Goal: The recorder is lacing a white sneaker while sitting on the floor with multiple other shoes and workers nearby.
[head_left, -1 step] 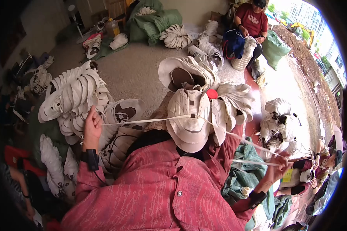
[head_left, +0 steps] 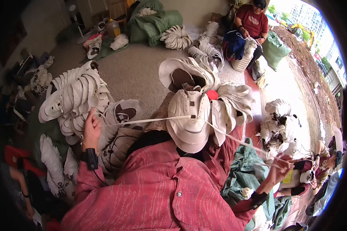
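Note:
A cream shoe upper [head_left: 187,133] lies in front of my chest, toe toward me, on top of a fan of stacked uppers. A flat white shoelace [head_left: 148,121] runs through its lowest eyelets and stretches out to both sides. My left hand [head_left: 91,128] pinches one end, beside a heap of nested uppers [head_left: 75,94]. Far out to the right, my right hand [head_left: 278,169] has its fingers closed on the other stretch, with a blurred loose bit of lace hanging near it. Both wrists wear dark bands.
More stacked uppers [head_left: 235,102] lie right of the shoe, by a red round object [head_left: 212,94]. Green sacking [head_left: 239,169] is under my right forearm. Another bundle of uppers [head_left: 281,125] sits beyond it. A person in a dark red shirt [head_left: 251,21] handles uppers at the back. Other people work at right and left edges.
The lace on the right side now runs straighter from the shoe to my right hand, and its lower loose strand has shifted toward that hand. My left hand is nearly still.

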`<state>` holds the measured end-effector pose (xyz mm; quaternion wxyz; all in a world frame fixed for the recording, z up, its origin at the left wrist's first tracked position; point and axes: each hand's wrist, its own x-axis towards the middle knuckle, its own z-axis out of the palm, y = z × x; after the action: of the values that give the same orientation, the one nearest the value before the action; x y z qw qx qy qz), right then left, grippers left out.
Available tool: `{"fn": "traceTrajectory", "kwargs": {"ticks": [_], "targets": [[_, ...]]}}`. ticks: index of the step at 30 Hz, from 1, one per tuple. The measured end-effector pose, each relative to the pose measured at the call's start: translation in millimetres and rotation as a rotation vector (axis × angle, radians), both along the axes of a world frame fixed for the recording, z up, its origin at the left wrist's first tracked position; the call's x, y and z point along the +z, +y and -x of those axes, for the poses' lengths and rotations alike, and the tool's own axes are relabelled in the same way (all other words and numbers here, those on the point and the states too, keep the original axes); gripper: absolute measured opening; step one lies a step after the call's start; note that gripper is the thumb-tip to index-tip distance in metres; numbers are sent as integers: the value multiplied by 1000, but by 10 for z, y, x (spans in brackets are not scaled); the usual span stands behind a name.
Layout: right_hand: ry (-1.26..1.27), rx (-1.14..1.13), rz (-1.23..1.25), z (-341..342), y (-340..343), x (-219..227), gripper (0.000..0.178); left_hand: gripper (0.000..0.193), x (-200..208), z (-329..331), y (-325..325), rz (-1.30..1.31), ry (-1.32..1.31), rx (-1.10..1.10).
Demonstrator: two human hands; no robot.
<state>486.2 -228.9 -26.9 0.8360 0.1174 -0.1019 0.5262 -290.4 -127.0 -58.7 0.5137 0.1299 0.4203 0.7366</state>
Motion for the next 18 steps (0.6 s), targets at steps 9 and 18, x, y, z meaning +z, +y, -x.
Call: {"fn": "traceTrajectory", "kwargs": {"ticks": [9, 18], "targets": [[-266, -244, 287, -1397, -535, -410, 25, 23, -1638, 1743, -887, 254, 557, 425], [-131, -378, 804, -1783, -310, -751, 26, 26, -882, 2151, -904, 274, 599, 1092]]}}
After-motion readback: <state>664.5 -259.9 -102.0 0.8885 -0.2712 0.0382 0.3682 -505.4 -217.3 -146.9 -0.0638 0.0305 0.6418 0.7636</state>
